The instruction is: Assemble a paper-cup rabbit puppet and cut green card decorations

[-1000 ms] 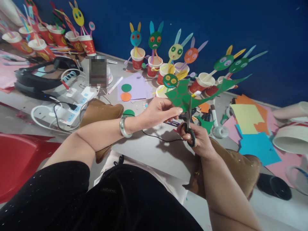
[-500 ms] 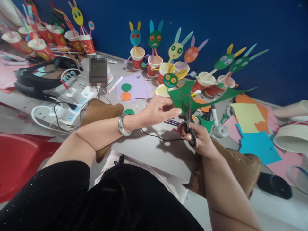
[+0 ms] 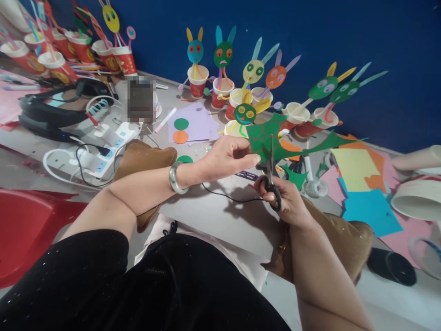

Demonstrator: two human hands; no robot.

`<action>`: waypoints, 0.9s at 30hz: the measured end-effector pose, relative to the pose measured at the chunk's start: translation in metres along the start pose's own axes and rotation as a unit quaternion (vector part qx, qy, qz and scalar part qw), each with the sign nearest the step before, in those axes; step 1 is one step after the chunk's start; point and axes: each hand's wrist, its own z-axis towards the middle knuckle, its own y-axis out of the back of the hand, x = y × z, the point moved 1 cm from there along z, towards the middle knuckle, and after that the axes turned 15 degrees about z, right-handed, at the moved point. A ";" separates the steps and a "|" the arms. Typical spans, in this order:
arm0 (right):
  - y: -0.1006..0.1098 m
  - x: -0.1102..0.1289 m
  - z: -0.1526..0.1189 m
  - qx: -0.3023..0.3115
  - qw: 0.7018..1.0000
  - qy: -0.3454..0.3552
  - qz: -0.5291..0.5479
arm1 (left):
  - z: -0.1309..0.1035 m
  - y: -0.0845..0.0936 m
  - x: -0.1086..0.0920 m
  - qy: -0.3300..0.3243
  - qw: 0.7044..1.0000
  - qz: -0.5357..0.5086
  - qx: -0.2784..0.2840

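My left hand (image 3: 229, 158) pinches the left edge of a green paper sheet (image 3: 263, 135) marked with outlined circles. A long, thin offcut of the sheet trails away to the right. My right hand (image 3: 285, 200) has its fingers in the black handles of a pair of scissors (image 3: 274, 195). The blades point up and lie at the lower edge of the sheet, close to my left fingertips. Behind the hands stands a paper cup figure with a green smiling face (image 3: 245, 114). Left of my hands lie a green paper circle (image 3: 181, 124) and an orange paper circle (image 3: 180, 137) on purple paper.
Paper cups with rabbit-eared faces (image 3: 222, 55) line the blue wall. A power strip (image 3: 117, 149), cables and a black headset (image 3: 51, 110) lie on the left. On the right are coloured papers (image 3: 370, 211), a clear tape roll (image 3: 315, 188) and a black cylinder (image 3: 392, 266).
The green sheet has turned and shifted slightly, its trailing strip dipping lower on the right. Both hands stay in nearly the same place, and the scissors remain at the paper's lower edge.
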 end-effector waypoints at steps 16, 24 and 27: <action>-0.005 0.000 0.005 0.004 0.999 0.035 -0.029 | -0.006 -0.012 0.007 0.049 0.998 -0.040 0.018; -0.005 0.005 0.006 0.013 0.998 0.045 -0.042 | -0.004 -0.005 -0.002 0.046 0.998 -0.024 0.043; -0.005 0.005 0.006 0.013 0.998 0.044 -0.045 | -0.003 -0.003 -0.003 0.046 0.998 -0.018 0.047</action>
